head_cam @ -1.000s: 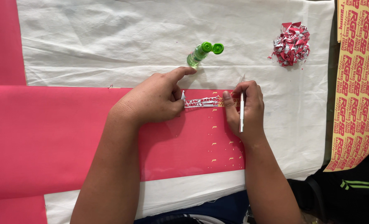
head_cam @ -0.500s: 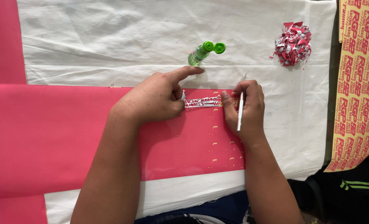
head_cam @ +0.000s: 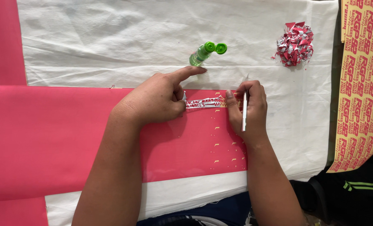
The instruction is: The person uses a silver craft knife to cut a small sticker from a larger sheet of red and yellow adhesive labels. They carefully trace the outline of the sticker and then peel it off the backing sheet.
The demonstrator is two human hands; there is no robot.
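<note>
Your left hand [head_cam: 157, 100] rests knuckles-up on the smooth pink vinyl sheet [head_cam: 48, 138], its fingers curled in so that the thumb and a bent finger pinch the left end of the narrow strip of red-and-silver cut sticker film [head_cam: 204, 103], while the index finger points straight out toward the small clear green plastic bottle with a bright green flip cap [head_cam: 203, 53], stopping just short of it. Your right hand [head_cam: 247, 111] has its fingers pressed together around a slim silver metal craft knife [head_cam: 244, 113], which lies along the palm with its tip up near the fingertips; the thumb and forefinger of that hand also nip the right end of the strip, so it stretches flat between your two hands, close above the top edge of the pink sheet. The sheet is matte and even, marked with a few small pale cut ticks below the strip. Under it lies a creased white cloth [head_cam: 111, 37] covering the bench. Well apart at the upper right sits a crumpled ball of red and silver film scraps [head_cam: 295, 44], and a yellow sheet printed with rows of red decals [head_cam: 360, 83] runs down the right edge.
</note>
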